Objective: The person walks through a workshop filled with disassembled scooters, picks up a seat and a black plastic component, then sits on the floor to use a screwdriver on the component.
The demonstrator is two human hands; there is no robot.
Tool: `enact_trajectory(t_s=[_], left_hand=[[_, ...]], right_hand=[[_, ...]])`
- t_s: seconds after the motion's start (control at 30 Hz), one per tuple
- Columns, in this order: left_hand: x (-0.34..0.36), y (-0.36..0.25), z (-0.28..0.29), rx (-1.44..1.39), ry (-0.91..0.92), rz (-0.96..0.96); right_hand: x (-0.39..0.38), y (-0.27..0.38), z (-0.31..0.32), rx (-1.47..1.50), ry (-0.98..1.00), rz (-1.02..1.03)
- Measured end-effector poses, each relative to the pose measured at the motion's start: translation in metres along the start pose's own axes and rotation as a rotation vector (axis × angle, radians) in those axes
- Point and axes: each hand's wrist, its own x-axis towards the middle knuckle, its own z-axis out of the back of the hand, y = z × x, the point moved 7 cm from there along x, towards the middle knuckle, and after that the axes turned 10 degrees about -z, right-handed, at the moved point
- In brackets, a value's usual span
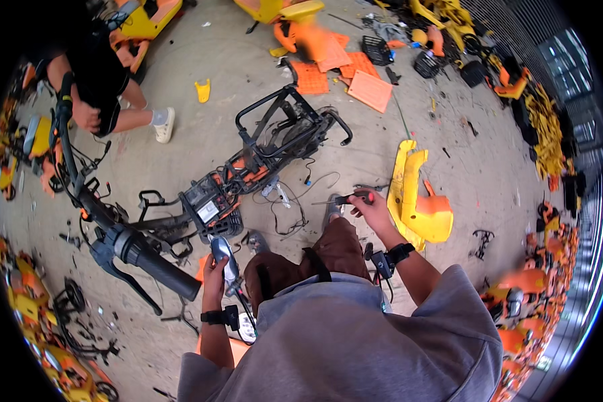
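My left hand [213,276] is closed around a shiny silver oval piece [226,258], a lamp or mirror by its look, low beside the bike frame. My right hand [372,209] grips a screwdriver [345,199] with a red and black handle, its thin shaft pointing left. A stripped electric bike frame [258,164] stretches across in front of me, black with orange parts and loose wires. Its handlebar grip [171,273] and brake lever [137,288] reach out at the left. An open compartment [208,209] on the frame sits just beyond my left hand.
A yellow and orange body panel [425,214] lies right of my right hand. Loose wires [295,214] are on the floor by my feet. Beyond the handlebar crouches another person [87,114]. Orange panels [368,90], black baskets [376,50] and heaps of yellow parts [549,127] lie farther off.
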Motion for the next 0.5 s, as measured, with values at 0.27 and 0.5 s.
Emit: enact_trajectory(t_s=[0.27, 0.5], left_hand=[[0.053, 0.076, -0.091, -0.18, -0.229, -0.149], [0.163, 0.186, -0.121, -0.055, -0.284, -0.326]], right_hand=[[0.12, -0.127, -0.107, -0.56, 0.557, 0.142], [0.196, -0.296, -0.157, -0.56, 0.705, 0.02]])
